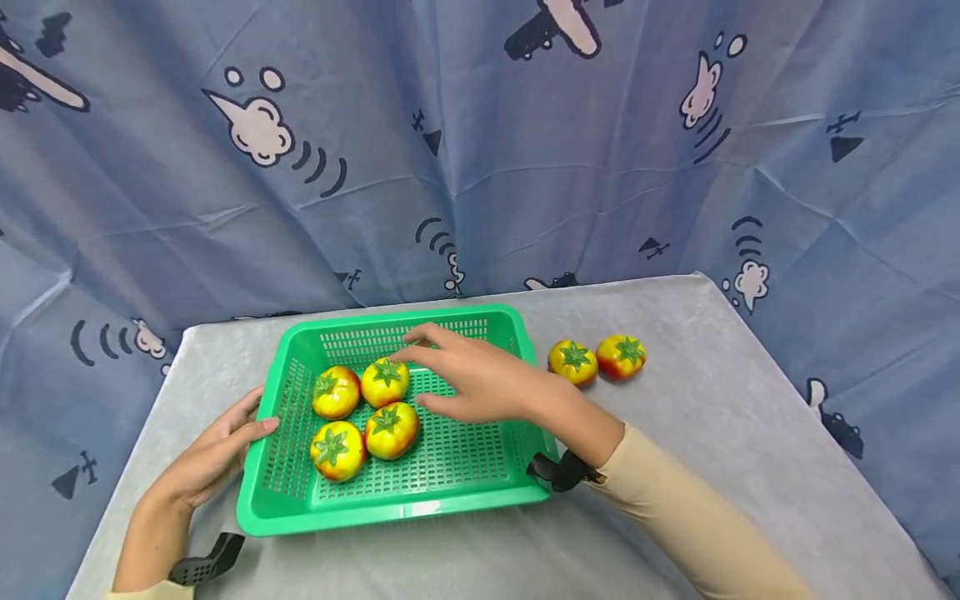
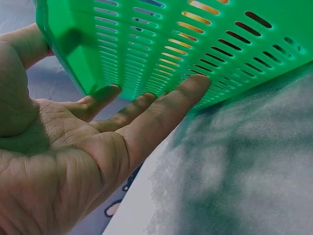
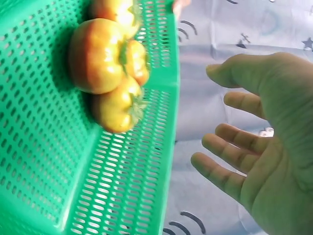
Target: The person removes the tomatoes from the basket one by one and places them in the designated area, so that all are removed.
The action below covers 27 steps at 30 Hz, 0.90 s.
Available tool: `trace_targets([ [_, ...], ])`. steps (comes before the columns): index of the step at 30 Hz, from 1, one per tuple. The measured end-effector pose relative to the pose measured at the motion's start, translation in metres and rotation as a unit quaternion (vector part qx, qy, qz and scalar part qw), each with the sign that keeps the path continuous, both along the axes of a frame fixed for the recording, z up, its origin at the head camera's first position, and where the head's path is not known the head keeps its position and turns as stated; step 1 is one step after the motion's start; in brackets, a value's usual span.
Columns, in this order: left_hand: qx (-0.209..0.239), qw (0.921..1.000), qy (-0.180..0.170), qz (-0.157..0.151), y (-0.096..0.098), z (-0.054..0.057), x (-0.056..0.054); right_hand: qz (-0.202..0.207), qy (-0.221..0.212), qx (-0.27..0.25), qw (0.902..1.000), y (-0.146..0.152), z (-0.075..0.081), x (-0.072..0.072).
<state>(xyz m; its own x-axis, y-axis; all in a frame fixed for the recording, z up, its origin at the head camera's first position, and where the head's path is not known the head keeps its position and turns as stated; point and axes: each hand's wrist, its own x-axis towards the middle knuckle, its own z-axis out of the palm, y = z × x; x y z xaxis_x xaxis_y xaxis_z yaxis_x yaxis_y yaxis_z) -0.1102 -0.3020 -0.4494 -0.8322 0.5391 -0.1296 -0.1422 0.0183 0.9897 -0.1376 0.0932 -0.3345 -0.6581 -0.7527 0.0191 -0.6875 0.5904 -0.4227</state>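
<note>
A green perforated plastic basket [image 1: 450,487] stands on the table, with several yellow-red tomatoes [image 1: 337,451] grouped in its left half, green star-shaped leaves upward. At the basket's left side, my left hand [image 1: 217,450] holds the wall, thumb over the rim and fingers against the outside. The left wrist view shows that hand's fingers [image 2: 161,115] spread along the slotted wall. Over the basket's middle hovers my right hand [image 1: 480,379], fingers apart and nothing in it, just right of the tomatoes. In the right wrist view the open palm faces the basket's tomatoes [image 3: 98,56].
Two more tomatoes lie outside the basket to the right, one near its wall [image 1: 573,363] and another [image 1: 621,357] beside it. A grey-white cloth covers the table [image 1: 712,400]. Behind it hangs a blue patterned curtain [image 1: 480,150].
</note>
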Motion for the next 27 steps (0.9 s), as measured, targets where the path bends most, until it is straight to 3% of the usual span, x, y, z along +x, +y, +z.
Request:
trace_targets([
  [12, -0.008, 0.9999, -0.002, 0.007, -0.006, 0.004, 0.003, 0.042, -0.001, 0.063, 0.9971, -0.029, -0.010, -0.005],
  [27, -0.027, 0.9996, -0.009, 0.004, 0.002, 0.001, 0.002, 0.074, -0.050, 0.127, 0.9878, -0.049, -0.028, -0.014],
])
